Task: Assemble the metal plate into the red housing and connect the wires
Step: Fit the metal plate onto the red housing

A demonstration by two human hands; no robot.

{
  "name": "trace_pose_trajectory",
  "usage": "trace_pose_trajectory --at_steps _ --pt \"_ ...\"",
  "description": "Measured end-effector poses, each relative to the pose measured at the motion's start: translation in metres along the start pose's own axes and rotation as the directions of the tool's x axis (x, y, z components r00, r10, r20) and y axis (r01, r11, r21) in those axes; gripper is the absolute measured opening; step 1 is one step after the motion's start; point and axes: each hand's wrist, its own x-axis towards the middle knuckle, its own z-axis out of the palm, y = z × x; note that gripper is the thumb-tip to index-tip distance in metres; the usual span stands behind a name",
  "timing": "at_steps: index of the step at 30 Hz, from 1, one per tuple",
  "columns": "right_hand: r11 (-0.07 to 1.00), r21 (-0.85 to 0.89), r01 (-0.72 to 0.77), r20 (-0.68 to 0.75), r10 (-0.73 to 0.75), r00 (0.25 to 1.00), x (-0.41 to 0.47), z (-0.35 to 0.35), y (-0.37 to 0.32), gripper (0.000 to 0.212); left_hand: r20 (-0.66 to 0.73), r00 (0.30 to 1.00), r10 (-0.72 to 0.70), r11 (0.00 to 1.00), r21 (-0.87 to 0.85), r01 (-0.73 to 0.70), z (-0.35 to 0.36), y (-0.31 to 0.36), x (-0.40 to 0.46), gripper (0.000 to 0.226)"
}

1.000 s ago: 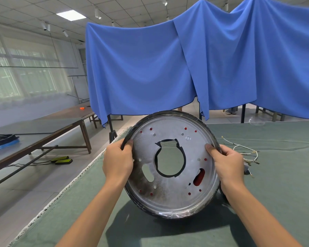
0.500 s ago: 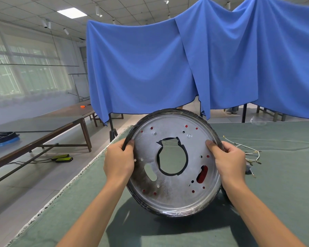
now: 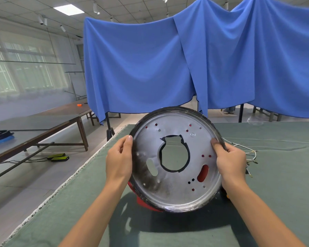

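Plate (image 3: 175,157) sits tilted up facing me on the red housing (image 3: 146,204), seemingly seated. Left hand (image 3: 119,161) grips its rim at 9 o'clock, right hand (image 3: 230,161) at 3; wires (image 3: 246,150) lie just beyond right hand.

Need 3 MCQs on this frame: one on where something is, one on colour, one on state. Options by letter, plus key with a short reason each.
1. Where does the loose wire bundle lie?
A. On the green cloth beyond the right hand
B. Inside the plate's centre hole
C. On the floor by the left table

2. What colour shows through the oblong slot in the metal plate?
A. Blue
B. Red
C. Yellow

3. How is the plate held?
A. Lying flat, untouched
B. In one hand only
C. Tilted up, gripped at both side rims

Key: 1 A, the wires rest on the cloth just past the right hand. 2 B, the red housing sits behind the slot. 3 C, the left hand and right hand grip opposite rims.
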Motion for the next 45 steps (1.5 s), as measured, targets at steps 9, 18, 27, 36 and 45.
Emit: trace_pose_trajectory --at_steps 9,18,27,36,45 --pt "0.958 0.195 -0.208 -0.22 0.25 0.943 0.019 -0.017 0.008 0.02 -0.093 0.988 -0.12 0.99 -0.086 0.112 0.007 -0.019 0.001 0.019" --pt "0.96 0.126 -0.251 -0.154 0.269 0.951 0.012 -0.012 0.01 0.018 -0.039 0.93 -0.365 0.87 -0.371 0.326 0.0 -0.057 -0.01 0.019" --pt "0.981 -0.113 -0.16 0.094 0.171 0.981 0.005 0.019 0.014 0.042 0.201 0.895 -0.397 0.696 -0.569 0.437 -0.006 -0.064 -0.004 0.026" --pt "0.966 -0.078 -0.245 0.242 0.257 0.936 0.011 0.035 0.006 0.015 0.249 0.883 -0.398 0.665 -0.584 0.465 -0.007 -0.067 -0.004 0.033" --pt "0.966 0.174 -0.189 0.082 0.177 0.981 0.002 0.027 0.009 0.019 0.27 0.893 -0.359 0.695 -0.561 0.449 -0.008 -0.069 -0.002 0.03"
